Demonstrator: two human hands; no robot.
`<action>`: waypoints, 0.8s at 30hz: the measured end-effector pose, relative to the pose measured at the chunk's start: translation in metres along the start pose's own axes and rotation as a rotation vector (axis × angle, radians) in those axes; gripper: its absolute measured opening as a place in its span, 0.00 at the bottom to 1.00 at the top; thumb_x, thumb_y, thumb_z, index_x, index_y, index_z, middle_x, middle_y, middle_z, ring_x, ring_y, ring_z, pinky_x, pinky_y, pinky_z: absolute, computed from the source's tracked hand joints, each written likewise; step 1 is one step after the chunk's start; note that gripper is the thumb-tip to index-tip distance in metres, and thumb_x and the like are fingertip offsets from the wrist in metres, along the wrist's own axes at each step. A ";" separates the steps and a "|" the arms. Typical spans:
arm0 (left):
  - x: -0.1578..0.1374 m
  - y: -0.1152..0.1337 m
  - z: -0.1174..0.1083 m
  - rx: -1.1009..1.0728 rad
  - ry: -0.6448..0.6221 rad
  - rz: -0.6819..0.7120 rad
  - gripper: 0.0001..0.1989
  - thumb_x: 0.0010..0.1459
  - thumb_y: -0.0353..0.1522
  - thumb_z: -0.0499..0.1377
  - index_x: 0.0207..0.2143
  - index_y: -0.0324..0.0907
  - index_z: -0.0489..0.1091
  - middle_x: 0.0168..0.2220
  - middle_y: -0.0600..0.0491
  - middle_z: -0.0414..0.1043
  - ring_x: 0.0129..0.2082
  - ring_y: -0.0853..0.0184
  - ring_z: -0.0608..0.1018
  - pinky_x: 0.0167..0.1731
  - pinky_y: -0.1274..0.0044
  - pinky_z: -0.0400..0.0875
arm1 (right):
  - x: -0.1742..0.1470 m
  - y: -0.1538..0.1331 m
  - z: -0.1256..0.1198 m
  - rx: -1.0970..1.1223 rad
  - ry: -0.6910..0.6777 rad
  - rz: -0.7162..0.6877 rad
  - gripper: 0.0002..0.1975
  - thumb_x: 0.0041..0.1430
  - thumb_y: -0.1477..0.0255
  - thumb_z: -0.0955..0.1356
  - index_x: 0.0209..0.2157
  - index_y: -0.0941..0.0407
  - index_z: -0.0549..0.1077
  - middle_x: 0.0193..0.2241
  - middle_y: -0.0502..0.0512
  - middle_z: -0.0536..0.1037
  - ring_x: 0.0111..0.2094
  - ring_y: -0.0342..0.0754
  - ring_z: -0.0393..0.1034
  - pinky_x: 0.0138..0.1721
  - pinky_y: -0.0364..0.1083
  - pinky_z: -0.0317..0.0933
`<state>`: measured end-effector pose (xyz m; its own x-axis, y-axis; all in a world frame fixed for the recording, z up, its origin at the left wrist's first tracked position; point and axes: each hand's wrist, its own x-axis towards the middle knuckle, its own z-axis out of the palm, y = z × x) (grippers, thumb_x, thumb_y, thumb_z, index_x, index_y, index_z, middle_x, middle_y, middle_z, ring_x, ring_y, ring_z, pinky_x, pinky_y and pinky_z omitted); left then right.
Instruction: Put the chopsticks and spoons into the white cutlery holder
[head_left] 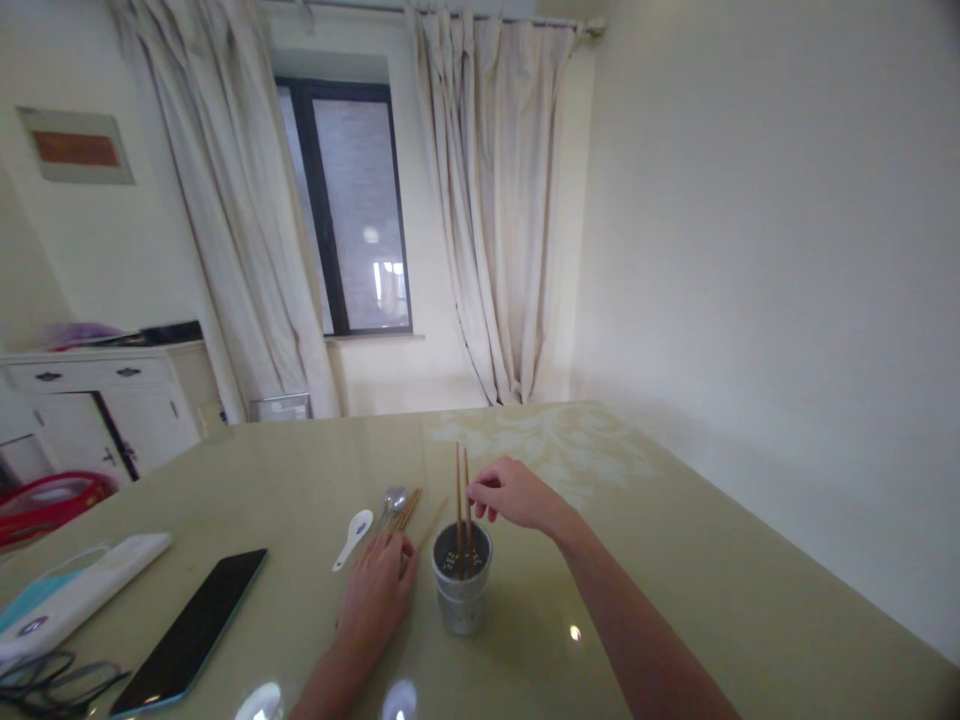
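A metal utensil cup (462, 606) with a perforated bottom stands upright on the table, and two wooden chopsticks (460, 500) rise out of it. My right hand (514, 492) is above the cup's right side, thumb and finger pinched at the right-hand chopstick. Left of the cup, my left hand (379, 580) rests low on the table with curled fingers over the lower ends of a small bundle of chopsticks (409, 508). Its fingertips are partly hidden. Metal spoons (394, 498) lie against that bundle. A white soup spoon (353, 538) lies just left of them.
A black phone or tablet (196, 625), a white device (82, 590) and dark-framed glasses (52, 685) lie on the left of the glossy table (600, 600). A red basin (56, 505) and white cabinet (142, 400) stand beyond its left edge; a wall (787, 300) borders the right.
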<state>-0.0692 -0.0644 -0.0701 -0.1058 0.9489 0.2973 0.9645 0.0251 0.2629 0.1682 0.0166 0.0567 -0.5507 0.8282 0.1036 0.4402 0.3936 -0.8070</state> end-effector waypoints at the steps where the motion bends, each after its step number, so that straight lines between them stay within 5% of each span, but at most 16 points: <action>1: -0.001 0.003 0.001 -0.020 0.002 0.019 0.11 0.68 0.31 0.53 0.37 0.43 0.75 0.42 0.47 0.80 0.46 0.59 0.80 0.49 0.70 0.70 | 0.000 0.001 0.000 0.011 -0.024 0.014 0.12 0.61 0.72 0.69 0.25 0.58 0.80 0.24 0.53 0.83 0.22 0.43 0.74 0.24 0.39 0.62; 7: -0.001 0.010 0.005 -0.128 -0.007 0.005 0.09 0.67 0.30 0.53 0.35 0.43 0.72 0.38 0.47 0.79 0.43 0.58 0.80 0.46 0.70 0.70 | 0.010 0.025 0.004 0.073 -0.043 0.122 0.11 0.59 0.78 0.67 0.25 0.59 0.79 0.21 0.51 0.80 0.20 0.41 0.72 0.24 0.39 0.61; 12: 0.003 0.011 0.007 -0.485 0.045 -0.115 0.14 0.70 0.41 0.50 0.39 0.45 0.71 0.36 0.51 0.79 0.34 0.62 0.80 0.39 0.71 0.71 | 0.019 0.044 0.027 0.168 -0.038 0.186 0.15 0.65 0.71 0.66 0.24 0.59 0.76 0.22 0.53 0.80 0.21 0.42 0.72 0.25 0.40 0.61; 19: 0.000 0.031 -0.002 -0.765 0.116 -0.039 0.17 0.64 0.49 0.54 0.37 0.46 0.70 0.32 0.54 0.77 0.29 0.63 0.77 0.34 0.72 0.73 | 0.025 0.036 0.058 0.399 0.013 0.074 0.12 0.64 0.62 0.69 0.33 0.57 0.77 0.30 0.54 0.83 0.32 0.47 0.79 0.36 0.44 0.69; 24: 0.002 0.024 -0.002 -0.730 0.118 -0.045 0.21 0.69 0.48 0.48 0.43 0.46 0.74 0.37 0.50 0.80 0.35 0.60 0.81 0.39 0.69 0.76 | 0.027 0.031 0.049 0.423 0.151 0.034 0.14 0.61 0.58 0.69 0.34 0.55 0.74 0.29 0.55 0.83 0.31 0.52 0.80 0.32 0.47 0.70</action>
<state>-0.0466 -0.0623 -0.0611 -0.2064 0.9109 0.3573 0.5563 -0.1911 0.8087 0.1314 0.0317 0.0060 -0.4172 0.8993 0.1316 0.1103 0.1938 -0.9748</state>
